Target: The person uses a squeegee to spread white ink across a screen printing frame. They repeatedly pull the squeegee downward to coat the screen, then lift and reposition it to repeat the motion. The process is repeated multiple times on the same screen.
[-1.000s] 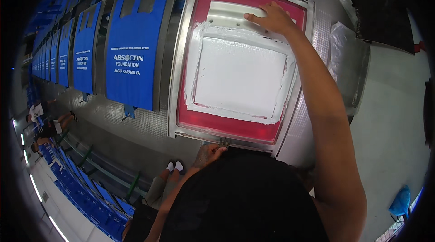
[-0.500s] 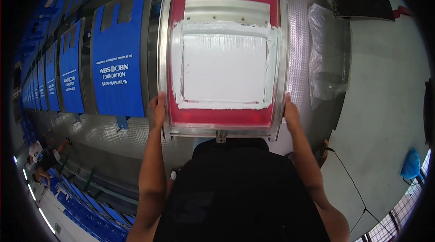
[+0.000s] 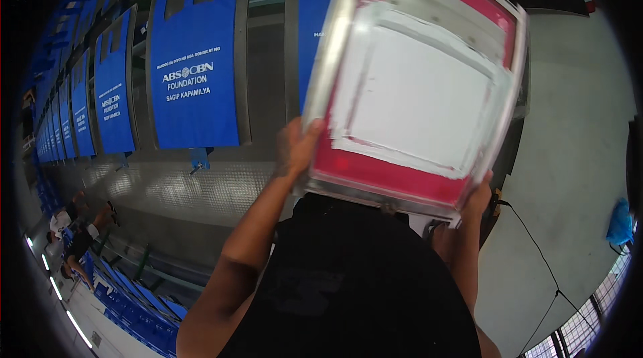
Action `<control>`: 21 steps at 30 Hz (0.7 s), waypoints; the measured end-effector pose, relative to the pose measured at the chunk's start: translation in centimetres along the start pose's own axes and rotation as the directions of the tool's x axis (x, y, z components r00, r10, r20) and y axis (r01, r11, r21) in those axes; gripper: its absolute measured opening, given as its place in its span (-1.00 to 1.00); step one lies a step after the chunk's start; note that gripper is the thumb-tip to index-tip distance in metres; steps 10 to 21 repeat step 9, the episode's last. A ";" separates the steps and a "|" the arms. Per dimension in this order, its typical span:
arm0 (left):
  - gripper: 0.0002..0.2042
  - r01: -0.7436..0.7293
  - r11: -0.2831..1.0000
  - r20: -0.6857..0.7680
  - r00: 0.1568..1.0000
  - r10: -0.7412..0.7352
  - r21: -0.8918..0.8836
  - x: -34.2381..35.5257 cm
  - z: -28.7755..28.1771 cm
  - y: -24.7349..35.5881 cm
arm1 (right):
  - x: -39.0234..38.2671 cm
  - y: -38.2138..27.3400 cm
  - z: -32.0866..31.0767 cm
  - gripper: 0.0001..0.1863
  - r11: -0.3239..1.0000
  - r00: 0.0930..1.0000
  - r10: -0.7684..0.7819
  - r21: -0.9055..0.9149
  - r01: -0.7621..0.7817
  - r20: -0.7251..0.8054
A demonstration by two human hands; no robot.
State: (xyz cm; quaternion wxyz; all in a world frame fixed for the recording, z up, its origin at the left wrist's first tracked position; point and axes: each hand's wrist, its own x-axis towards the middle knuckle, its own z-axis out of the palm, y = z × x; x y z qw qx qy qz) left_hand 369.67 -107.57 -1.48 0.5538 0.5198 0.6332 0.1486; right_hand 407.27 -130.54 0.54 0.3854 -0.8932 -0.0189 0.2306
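Observation:
Between my hands is a screen printing frame (image 3: 418, 187), with metal sides, a red mesh border and a white ink-covered middle. It is lifted and tilted, its top leaning right. My left hand (image 3: 299, 147) grips the lower left side, the thumb on the metal rail. My right hand (image 3: 477, 197) is closed round the lower right side, its fingers partly hidden. A pale squeegee (image 3: 445, 10) lies across the mesh near the far end. To the left, a blue bag (image 3: 194, 103) with white print lies flat on a dark board; another blue bag (image 3: 310, 20) is partly covered by the frame.
More blue bags (image 3: 112, 97) lie on boards in a row running left. A grey-green surface (image 3: 569, 123) is at the right, with a black cable (image 3: 536, 251) and a blue plastic bag (image 3: 621, 221). Two people (image 3: 80, 231) are at the far lower left.
The screen frame has moved right and turned clockwise, with both hands still on it. A printed blue bag now shows where the frame was.

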 end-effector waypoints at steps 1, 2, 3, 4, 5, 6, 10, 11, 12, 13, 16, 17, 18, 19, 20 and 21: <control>-0.43 -0.026 1.000 0.018 1.000 0.026 -0.011 0.0 1.5 0.1 | -0.8 0.0 -1.5 -0.36 0.994 0.998 0.018 0.108 -0.024 0.052; -0.43 -0.057 0.998 0.039 0.998 0.058 -0.022 0.2 3.1 0.4 | -0.8 0.7 -2.8 -0.41 0.974 0.997 0.021 0.224 -0.037 0.075; -0.42 -0.104 0.994 0.097 0.989 0.108 -0.042 0.3 4.4 1.1 | -0.9 1.6 -4.5 -0.41 0.940 0.996 0.025 0.337 -0.054 0.090; -0.42 -0.151 0.986 0.149 0.976 0.159 -0.064 0.4 5.6 1.8 | -0.9 2.5 -6.0 -0.34 0.893 0.994 0.028 0.444 -0.074 0.110; -0.42 -0.134 0.991 0.234 0.963 0.136 -0.024 0.5 6.5 2.6 | -1.2 3.3 -7.5 -0.31 0.891 0.993 0.066 0.443 -0.102 0.097; -0.41 -0.117 0.993 0.319 0.942 0.106 0.016 0.5 7.1 3.7 | -1.5 3.8 -8.7 -0.27 0.888 0.991 0.105 0.441 -0.131 0.082; -0.37 -0.163 0.979 0.410 0.907 0.100 0.122 0.4 9.6 3.9 | -3.9 4.0 -9.5 -0.19 0.823 0.975 -0.040 0.561 -0.091 0.217; -0.37 -0.163 0.979 0.410 0.907 0.100 0.122 0.4 9.6 3.9 | -3.9 4.0 -9.5 -0.19 0.823 0.975 -0.040 0.561 -0.091 0.217; -0.37 -0.163 0.979 0.410 0.907 0.100 0.122 0.4 9.6 3.9 | -3.9 4.0 -9.5 -0.19 0.823 0.975 -0.040 0.561 -0.091 0.217; -0.37 -0.163 0.979 0.410 0.907 0.100 0.122 0.4 9.6 3.9 | -3.9 4.0 -9.5 -0.19 0.823 0.975 -0.040 0.561 -0.091 0.217; -0.37 -0.163 0.979 0.410 0.907 0.100 0.122 0.4 9.6 3.9 | -3.9 4.0 -9.5 -0.19 0.823 0.975 -0.040 0.561 -0.091 0.217; -0.37 -0.163 0.979 0.410 0.907 0.100 0.122 0.4 9.6 3.9 | -3.9 4.0 -9.5 -0.19 0.823 0.975 -0.040 0.561 -0.091 0.217; -0.37 -0.163 0.979 0.410 0.907 0.100 0.122 0.4 9.6 3.9 | -3.9 4.0 -9.5 -0.19 0.823 0.975 -0.040 0.561 -0.091 0.217; -0.37 -0.163 0.979 0.410 0.907 0.100 0.122 0.4 9.6 3.9 | -3.9 4.0 -9.5 -0.19 0.823 0.975 -0.040 0.561 -0.091 0.217; -0.37 -0.163 0.979 0.410 0.907 0.100 0.122 0.4 9.6 3.9 | -3.9 4.0 -9.5 -0.19 0.823 0.975 -0.040 0.561 -0.091 0.217; -0.37 -0.163 0.979 0.410 0.907 0.100 0.122 0.4 9.6 3.9 | -3.9 4.0 -9.5 -0.19 0.823 0.975 -0.040 0.561 -0.091 0.217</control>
